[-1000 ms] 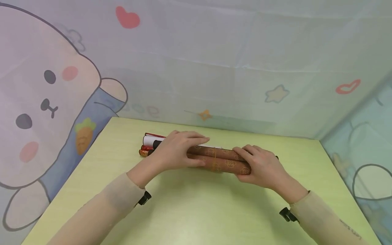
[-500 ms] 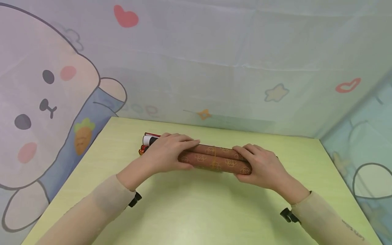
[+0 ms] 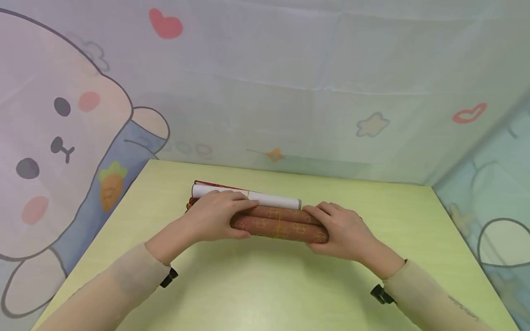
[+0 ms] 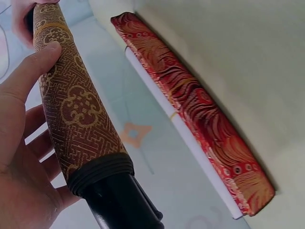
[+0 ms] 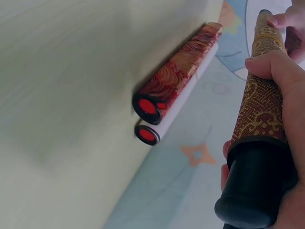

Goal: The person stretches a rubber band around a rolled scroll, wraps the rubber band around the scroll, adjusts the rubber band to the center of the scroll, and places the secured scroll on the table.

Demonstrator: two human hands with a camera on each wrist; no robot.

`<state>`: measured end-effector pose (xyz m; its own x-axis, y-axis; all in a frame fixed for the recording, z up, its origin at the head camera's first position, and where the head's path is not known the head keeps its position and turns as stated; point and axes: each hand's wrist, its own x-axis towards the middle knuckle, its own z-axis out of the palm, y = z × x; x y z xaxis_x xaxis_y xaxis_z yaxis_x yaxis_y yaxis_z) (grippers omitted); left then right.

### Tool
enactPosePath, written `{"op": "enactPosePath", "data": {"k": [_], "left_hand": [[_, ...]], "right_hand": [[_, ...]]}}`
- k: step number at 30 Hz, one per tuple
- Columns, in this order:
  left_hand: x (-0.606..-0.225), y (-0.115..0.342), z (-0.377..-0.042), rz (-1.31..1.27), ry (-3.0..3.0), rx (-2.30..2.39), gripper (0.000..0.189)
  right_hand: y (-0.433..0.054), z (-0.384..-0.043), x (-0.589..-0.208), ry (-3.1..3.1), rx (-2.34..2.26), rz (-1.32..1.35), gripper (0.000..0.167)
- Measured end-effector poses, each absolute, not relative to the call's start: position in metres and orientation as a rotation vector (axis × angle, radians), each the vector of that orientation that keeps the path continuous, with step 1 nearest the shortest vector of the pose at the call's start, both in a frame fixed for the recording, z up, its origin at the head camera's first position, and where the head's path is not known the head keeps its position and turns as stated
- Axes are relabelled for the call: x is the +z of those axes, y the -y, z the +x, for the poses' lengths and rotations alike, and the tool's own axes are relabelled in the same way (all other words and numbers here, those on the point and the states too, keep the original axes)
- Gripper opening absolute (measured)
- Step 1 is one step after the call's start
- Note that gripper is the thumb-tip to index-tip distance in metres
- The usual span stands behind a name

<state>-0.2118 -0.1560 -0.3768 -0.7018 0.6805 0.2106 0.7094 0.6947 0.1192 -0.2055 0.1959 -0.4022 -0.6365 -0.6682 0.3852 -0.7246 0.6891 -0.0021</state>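
Observation:
Both hands hold a brown brocade double roll (image 3: 281,228) with gold motifs, a thin gold band round its middle and black ends. The left hand (image 3: 215,216) grips its left end, thumb along the near side and fingers over the top. My right hand (image 3: 341,230) grips the opposite end in much the same way. In the left wrist view, a black end piece (image 4: 121,202) sticks out past the hand. Beyond the brown roll lie a white roll (image 3: 277,201) and a red-and-gold brocade roll (image 4: 190,109), side by side; neither hand visibly holds them.
The pale yellow-green table (image 3: 265,285) ends at a cloth backdrop (image 3: 265,92) with printed cartoon figures. Its back edge runs just behind the rolls. Small black devices (image 3: 382,294) sit at the sleeve cuffs.
The left hand has slid left along the brown roll. Both hands and the roll have then shifted a little left and nearer, uncovering more of the white roll behind.

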Motion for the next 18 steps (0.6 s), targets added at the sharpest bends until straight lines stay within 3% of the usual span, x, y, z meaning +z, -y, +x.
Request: {"op": "enactPosePath", "data": {"k": [11, 18], "left_hand": [[-0.395, 0.173, -0.208, -1.088, 2.798, -0.329, 0.071], [-0.401, 0.183, -0.205, -1.074, 2.8, -0.352, 0.065]], "right_hand": [[-0.181, -0.202, -0.428, 2.683, 0.209, 1.087, 0.075], [-0.172, -0.2, -0.45, 2.746, 0.204, 1.131, 0.08]]}}
